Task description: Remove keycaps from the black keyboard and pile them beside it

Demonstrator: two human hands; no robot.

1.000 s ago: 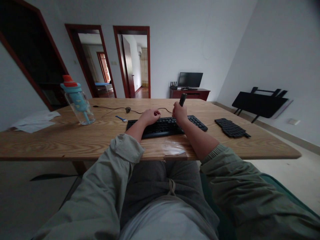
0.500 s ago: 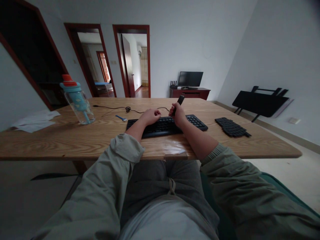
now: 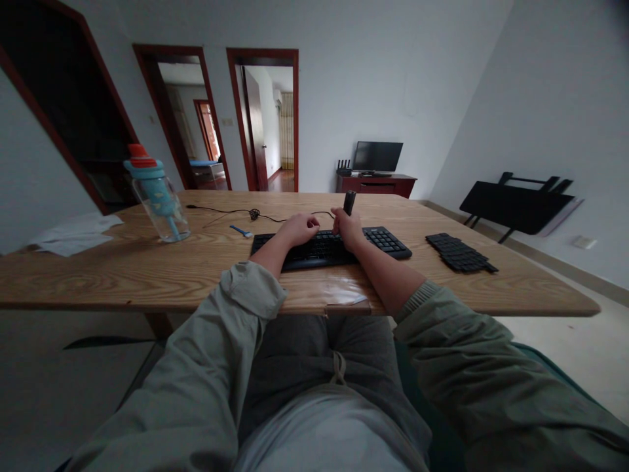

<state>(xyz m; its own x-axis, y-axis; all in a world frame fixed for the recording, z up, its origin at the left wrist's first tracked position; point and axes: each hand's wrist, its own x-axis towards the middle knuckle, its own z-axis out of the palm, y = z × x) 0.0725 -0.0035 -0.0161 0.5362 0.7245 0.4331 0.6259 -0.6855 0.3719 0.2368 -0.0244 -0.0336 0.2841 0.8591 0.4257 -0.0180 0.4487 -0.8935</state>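
A black keyboard (image 3: 319, 255) lies on the wooden table in front of me, with its cable running off behind. My right hand (image 3: 348, 229) is closed around a black stick-like handle (image 3: 349, 202) that stands nearly upright over the keyboard. The handle's lower end is hidden by the hand. Over the keyboard's left-middle part rests my left hand (image 3: 301, 229), its fingers curled in; whether anything is between them is hidden. Rows of small dark pieces that look like keycaps (image 3: 460, 253) lie to the right of the keyboard.
A small blue brush (image 3: 240, 231) lies left of the keyboard, near the knotted black cable (image 3: 254, 214). Farther left are a clear bottle with a red and blue lid (image 3: 160, 203) and white tissues (image 3: 73, 236). Clear tape covers part of the table's (image 3: 221, 288) front edge.
The black handle has tipped from a rightward slant to nearly upright, and my right hand has lowered slightly. My left hand stays over the keyboard. The whole view has shifted slightly.
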